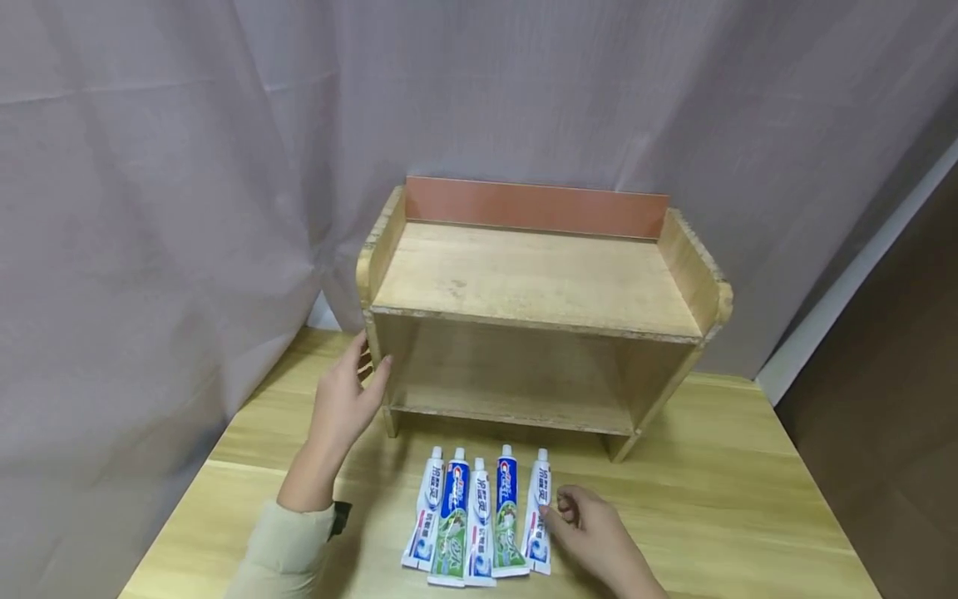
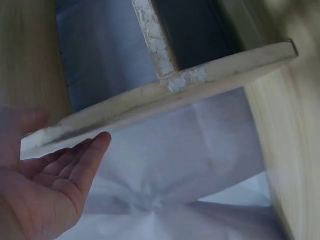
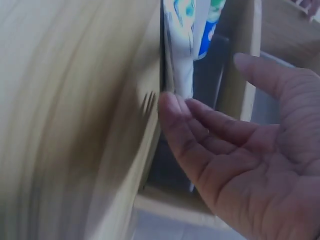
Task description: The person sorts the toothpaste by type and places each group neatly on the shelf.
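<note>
Five white or blue-and-green plastic toothpaste tubes (image 1: 480, 524) are laid on the yellowish wooden surface (image 1: 733, 499), on the near side of the tan wooden shelf (image 1: 535, 274); the rightmost tube (image 1: 535, 522) seems targeted by the right hand (image 1: 599, 537), its fingers loosely curved, ungripping; a light pinch is called for next; the left hand (image 1: 350, 403) is held relaxed by the shelf, contact being uncertain.
</note>
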Action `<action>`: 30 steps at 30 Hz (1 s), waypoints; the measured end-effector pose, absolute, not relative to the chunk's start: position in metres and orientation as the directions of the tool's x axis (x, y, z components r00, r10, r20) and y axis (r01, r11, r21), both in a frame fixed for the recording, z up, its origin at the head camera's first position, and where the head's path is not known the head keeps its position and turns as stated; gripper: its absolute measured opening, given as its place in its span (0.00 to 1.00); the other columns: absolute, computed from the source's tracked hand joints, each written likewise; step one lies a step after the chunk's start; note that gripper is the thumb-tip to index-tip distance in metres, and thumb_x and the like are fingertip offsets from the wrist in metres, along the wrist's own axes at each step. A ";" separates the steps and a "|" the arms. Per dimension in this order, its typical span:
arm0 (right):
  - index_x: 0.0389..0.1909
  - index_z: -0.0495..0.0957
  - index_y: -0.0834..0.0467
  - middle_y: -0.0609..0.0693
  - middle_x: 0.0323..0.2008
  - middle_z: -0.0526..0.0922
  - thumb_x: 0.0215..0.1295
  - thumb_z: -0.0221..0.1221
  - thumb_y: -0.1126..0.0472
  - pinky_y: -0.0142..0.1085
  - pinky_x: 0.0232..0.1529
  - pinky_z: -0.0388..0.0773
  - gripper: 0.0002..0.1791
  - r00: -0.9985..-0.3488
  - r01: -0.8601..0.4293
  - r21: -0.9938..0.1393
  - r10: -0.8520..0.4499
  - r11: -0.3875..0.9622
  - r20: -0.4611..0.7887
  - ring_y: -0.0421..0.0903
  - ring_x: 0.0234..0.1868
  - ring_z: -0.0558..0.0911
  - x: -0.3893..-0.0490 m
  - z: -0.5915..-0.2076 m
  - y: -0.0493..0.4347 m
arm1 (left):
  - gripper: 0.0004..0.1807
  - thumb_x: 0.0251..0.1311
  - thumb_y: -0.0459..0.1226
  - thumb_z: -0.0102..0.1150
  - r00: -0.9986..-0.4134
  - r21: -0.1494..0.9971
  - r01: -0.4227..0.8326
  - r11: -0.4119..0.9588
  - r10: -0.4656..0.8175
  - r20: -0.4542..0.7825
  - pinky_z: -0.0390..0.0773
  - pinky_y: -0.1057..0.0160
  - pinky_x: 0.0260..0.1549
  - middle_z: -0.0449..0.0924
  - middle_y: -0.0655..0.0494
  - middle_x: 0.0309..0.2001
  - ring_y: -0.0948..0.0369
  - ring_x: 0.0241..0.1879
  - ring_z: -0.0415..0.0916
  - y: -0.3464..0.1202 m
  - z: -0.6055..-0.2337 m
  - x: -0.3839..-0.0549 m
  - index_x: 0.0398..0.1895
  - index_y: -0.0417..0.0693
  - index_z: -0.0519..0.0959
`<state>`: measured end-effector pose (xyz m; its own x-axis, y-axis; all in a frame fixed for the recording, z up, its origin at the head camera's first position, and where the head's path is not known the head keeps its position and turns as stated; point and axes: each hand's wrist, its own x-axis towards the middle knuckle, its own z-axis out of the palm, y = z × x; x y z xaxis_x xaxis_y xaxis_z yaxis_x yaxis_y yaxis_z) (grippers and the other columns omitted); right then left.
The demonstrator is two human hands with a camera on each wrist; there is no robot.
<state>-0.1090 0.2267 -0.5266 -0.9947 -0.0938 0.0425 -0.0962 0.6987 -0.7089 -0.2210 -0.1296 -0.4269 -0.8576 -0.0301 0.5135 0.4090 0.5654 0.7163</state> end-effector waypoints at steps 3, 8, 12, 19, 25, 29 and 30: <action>0.45 0.79 0.67 0.43 0.28 0.79 0.63 0.68 0.49 0.28 0.32 0.81 0.24 -0.990 -0.047 -0.747 -0.132 0.663 -0.055 0.35 0.28 0.76 -0.099 -0.540 0.219 | 0.14 0.68 0.40 0.60 -0.828 0.691 0.423 0.586 -0.060 0.557 0.89 0.55 0.37 0.85 0.41 0.47 0.43 0.47 0.85 -0.127 -0.435 -0.217 0.52 0.43 0.80; 0.37 0.76 0.66 0.44 0.23 0.76 0.62 0.68 0.51 0.30 0.22 0.76 0.21 -0.975 0.032 -0.732 -0.141 0.681 -0.174 0.38 0.22 0.74 -0.079 -0.567 0.210 | 0.06 0.65 0.33 0.62 -0.767 0.647 0.451 0.616 -0.104 0.633 0.89 0.60 0.28 0.87 0.46 0.31 0.46 0.36 0.87 -0.126 -0.463 -0.202 0.29 0.45 0.80; 0.31 0.73 0.62 0.45 0.20 0.73 0.60 0.69 0.53 0.30 0.19 0.72 0.19 -0.979 0.065 -0.688 -0.087 0.723 -0.184 0.39 0.20 0.72 -0.071 -0.577 0.204 | 0.05 0.62 0.29 0.63 -0.727 0.617 0.509 0.601 -0.085 0.682 0.87 0.65 0.28 0.87 0.48 0.28 0.49 0.33 0.88 -0.129 -0.476 -0.194 0.28 0.43 0.81; 0.25 0.72 0.58 0.44 0.17 0.70 0.58 0.70 0.52 0.29 0.17 0.67 0.18 -0.996 0.053 -0.637 -0.005 0.769 -0.089 0.38 0.18 0.69 -0.082 -0.552 0.203 | 0.04 0.62 0.30 0.64 -0.742 0.618 0.518 0.592 -0.048 0.668 0.89 0.57 0.31 0.88 0.41 0.34 0.44 0.37 0.87 -0.130 -0.447 -0.204 0.38 0.38 0.85; 0.24 0.71 0.57 0.45 0.18 0.70 0.57 0.70 0.54 0.30 0.17 0.66 0.17 -0.994 0.084 -0.658 0.015 0.749 -0.109 0.41 0.19 0.69 -0.103 -0.527 0.205 | 0.09 0.65 0.34 0.63 -0.801 0.645 0.456 0.613 -0.033 0.598 0.89 0.49 0.32 0.87 0.38 0.36 0.43 0.38 0.86 -0.130 -0.421 -0.226 0.43 0.36 0.85; 0.23 0.72 0.57 0.46 0.18 0.71 0.54 0.71 0.55 0.31 0.19 0.68 0.17 -0.993 0.076 -0.689 -0.008 0.720 -0.118 0.42 0.20 0.69 -0.113 -0.528 0.211 | 0.10 0.66 0.34 0.62 -0.814 0.656 0.446 0.609 -0.028 0.580 0.89 0.50 0.33 0.86 0.37 0.37 0.43 0.38 0.87 -0.129 -0.424 -0.234 0.45 0.37 0.85; 0.23 0.72 0.57 0.46 0.18 0.71 0.54 0.71 0.55 0.31 0.19 0.68 0.17 -0.993 0.077 -0.696 -0.010 0.714 -0.120 0.42 0.20 0.69 -0.114 -0.527 0.213 | 0.10 0.66 0.35 0.62 -0.814 0.657 0.447 0.607 -0.030 0.581 0.89 0.51 0.33 0.86 0.37 0.38 0.43 0.38 0.87 -0.128 -0.424 -0.235 0.44 0.37 0.85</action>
